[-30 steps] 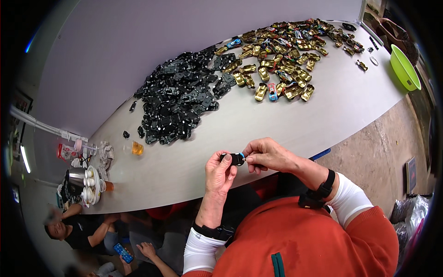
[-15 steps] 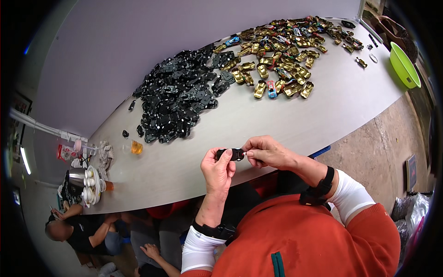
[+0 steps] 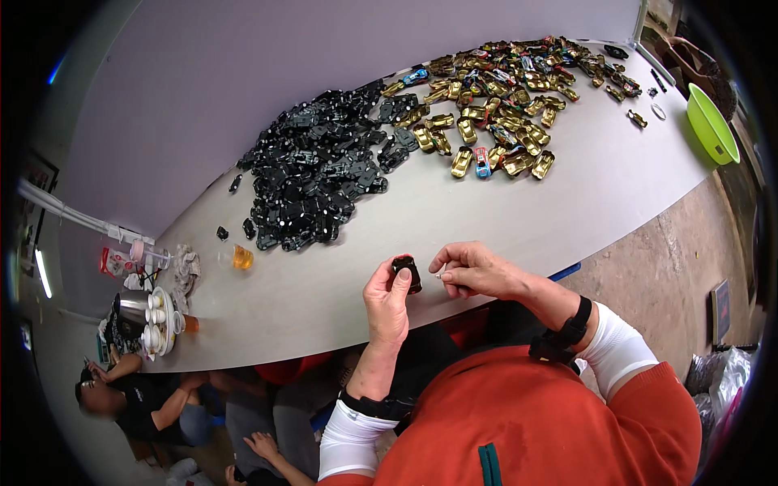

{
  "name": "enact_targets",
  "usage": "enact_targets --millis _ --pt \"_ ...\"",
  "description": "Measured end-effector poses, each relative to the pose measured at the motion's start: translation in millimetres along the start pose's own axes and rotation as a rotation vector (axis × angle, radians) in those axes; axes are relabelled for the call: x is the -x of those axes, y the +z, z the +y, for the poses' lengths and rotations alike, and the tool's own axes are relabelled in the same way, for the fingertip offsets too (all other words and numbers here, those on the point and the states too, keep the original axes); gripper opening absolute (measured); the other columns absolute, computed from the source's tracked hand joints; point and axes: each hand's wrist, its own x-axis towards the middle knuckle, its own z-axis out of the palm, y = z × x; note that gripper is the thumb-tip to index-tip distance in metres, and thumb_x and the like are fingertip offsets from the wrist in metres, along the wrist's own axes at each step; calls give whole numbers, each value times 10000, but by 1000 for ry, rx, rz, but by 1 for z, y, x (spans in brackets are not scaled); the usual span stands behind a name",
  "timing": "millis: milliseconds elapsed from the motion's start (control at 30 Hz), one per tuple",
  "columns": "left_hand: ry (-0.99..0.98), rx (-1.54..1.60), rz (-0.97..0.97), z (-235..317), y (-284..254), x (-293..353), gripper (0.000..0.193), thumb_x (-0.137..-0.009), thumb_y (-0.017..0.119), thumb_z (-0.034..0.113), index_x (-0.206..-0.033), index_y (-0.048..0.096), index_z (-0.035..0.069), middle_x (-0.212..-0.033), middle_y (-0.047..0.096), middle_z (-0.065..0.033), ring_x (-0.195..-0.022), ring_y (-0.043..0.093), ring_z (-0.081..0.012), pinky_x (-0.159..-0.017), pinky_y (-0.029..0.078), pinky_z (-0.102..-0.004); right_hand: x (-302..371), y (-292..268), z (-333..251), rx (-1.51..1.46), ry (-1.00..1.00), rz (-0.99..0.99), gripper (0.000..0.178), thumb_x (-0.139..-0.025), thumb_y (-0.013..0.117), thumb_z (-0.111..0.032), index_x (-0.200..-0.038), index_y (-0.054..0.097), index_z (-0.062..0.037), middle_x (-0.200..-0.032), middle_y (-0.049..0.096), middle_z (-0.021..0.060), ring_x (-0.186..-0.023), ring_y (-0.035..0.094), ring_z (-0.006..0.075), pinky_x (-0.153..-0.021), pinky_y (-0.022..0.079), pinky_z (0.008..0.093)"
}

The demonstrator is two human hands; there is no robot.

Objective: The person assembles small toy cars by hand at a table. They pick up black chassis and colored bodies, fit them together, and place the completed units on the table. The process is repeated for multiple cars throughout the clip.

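Near the table's front edge, my left hand (image 3: 384, 309) is closed round a black toy car chassis (image 3: 411, 283), thumb across its face. A bit of red shows along its upper edge. To the right, a small gap away, the thumb and forefinger of my right hand (image 3: 476, 270) pinch a small pale piece (image 3: 439, 276), too tiny to identify. Beyond both hands lies a big heap of black toy car chassis (image 3: 312, 174). Beside that heap, further right, are many gold toy cars (image 3: 510, 121) with a few blue and red ones among them.
A green basin (image 3: 710, 125) stands at the table's right end. On the left are a cup of amber drink (image 3: 242, 257), a crumpled cloth (image 3: 186, 271) and a round tray (image 3: 168, 344) with white cups. Another person (image 3: 138, 405) sits at the lower left.
My right hand has pulled away from the chassis, which it was touching at one end. My left hand has turned the chassis from lying sideways to more upright.
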Motion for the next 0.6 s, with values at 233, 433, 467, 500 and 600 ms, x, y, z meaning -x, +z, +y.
enact_targets --millis 233,433,467,500,600 --pt "-210 -137 -315 5 -17 6 138 -867 561 84 -984 600 23 -826 567 20 -704 492 -57 -639 418 -188 6 -5 -16 31 -6 -153 190 -868 496 -82 -1023 534 22 -660 557 34 -524 482 61 -455 383 191" --pt "-273 -192 -432 8 -19 5 151 -875 557 117 -981 594 17 -828 587 -5 -709 498 -56 -631 409 -184 4 -5 -6 35 21 -195 117 -861 519 -76 -934 533 13 -652 557 32 -516 484 61 -442 370 190" --pt "-272 -198 -439 9 -19 5 148 -874 556 114 -978 596 17 -827 585 -4 -708 496 -56 -629 409 -184 4 -5 -6 41 19 -198 110 -860 520 -74 -926 529 13 -650 559 33 -515 485 61 -439 368 190" --pt "-272 -204 -446 9 -20 5 144 -874 556 112 -974 597 16 -826 583 -4 -706 495 -55 -628 409 -184 4 -5 -6 47 16 -200 104 -858 522 -72 -918 526 13 -648 561 34 -513 485 61 -437 367 190" --pt "-266 -223 -463 10 -17 4 128 -874 533 77 -964 601 16 -801 561 18 -685 471 -48 -616 398 -184 4 -5 -7 59 3 -197 89 -854 526 -66 -898 517 11 -641 566 36 -512 489 63 -434 366 194"
